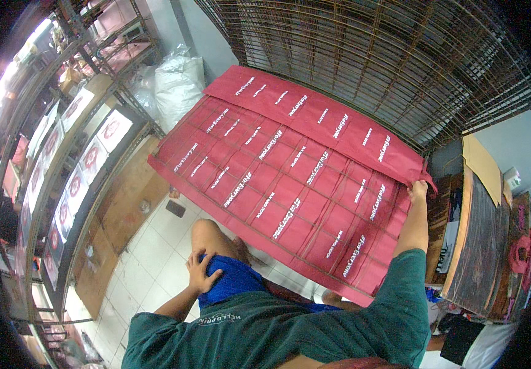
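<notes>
A wide red printed fabric sheet (pixel 259 178) with rows of white lettering lies spread over a wire drying rack in front of me. Thin rack wires show as a grid across it. Along the far side, another red fabric piece (pixel 314 117) overlaps it. At the right far corner my right hand (pixel 418 189) is closed on the fabric's edge; whether it also grips the rack's frame I cannot tell. My left hand (pixel 202 273) rests on my left thigh, over the blue shorts (pixel 231 277), its fingers spread and holding nothing.
Tilted wire racks (pixel 370 61) stack up beyond the fabric. To the left, metal shelving (pixel 102 178) carries white sheets (pixel 93 157) with red round prints. White plastic sacks (pixel 179 86) stand at the back. A dark-topped wooden bench (pixel 477 237) is at the right.
</notes>
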### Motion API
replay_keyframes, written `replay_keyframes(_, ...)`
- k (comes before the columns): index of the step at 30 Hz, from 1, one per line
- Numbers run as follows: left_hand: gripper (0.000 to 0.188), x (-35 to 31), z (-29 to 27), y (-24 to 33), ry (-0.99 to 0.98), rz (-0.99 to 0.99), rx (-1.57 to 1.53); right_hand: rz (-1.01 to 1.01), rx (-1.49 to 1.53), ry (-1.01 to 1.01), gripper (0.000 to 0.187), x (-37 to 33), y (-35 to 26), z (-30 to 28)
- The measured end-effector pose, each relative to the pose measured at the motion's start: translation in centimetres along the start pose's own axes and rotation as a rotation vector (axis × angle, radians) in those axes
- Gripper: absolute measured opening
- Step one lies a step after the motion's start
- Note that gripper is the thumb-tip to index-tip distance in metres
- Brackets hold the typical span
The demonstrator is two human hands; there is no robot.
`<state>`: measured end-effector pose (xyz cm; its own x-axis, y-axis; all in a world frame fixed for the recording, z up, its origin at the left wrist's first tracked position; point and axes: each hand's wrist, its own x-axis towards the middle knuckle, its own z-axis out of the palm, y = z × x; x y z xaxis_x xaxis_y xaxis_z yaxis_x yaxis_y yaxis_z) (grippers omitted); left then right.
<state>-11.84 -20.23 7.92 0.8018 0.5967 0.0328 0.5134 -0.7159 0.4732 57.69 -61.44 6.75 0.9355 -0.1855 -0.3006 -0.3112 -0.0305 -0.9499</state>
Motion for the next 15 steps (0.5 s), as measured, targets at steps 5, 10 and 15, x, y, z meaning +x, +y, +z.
replay_keyframes(5,0.065,0.4,0.0,0.4,0.0,0.0,-0.021,-0.023,-0.111,-0.073,0.02,1.6,0.4,-1.2)
replay_keyframes(10,0.065,0.1,-0.4,0.7,0.008,-0.009,0.016,0.002,-0.183,-0.082,0.026,2.0,1.5,-0.1)
replay_keyframes(15,0.065,-0.1,-0.6,0.8,-0.005,-0.031,0.006,-0.034,-0.25,-0.035,0.038,5.6,3.7,0.7)
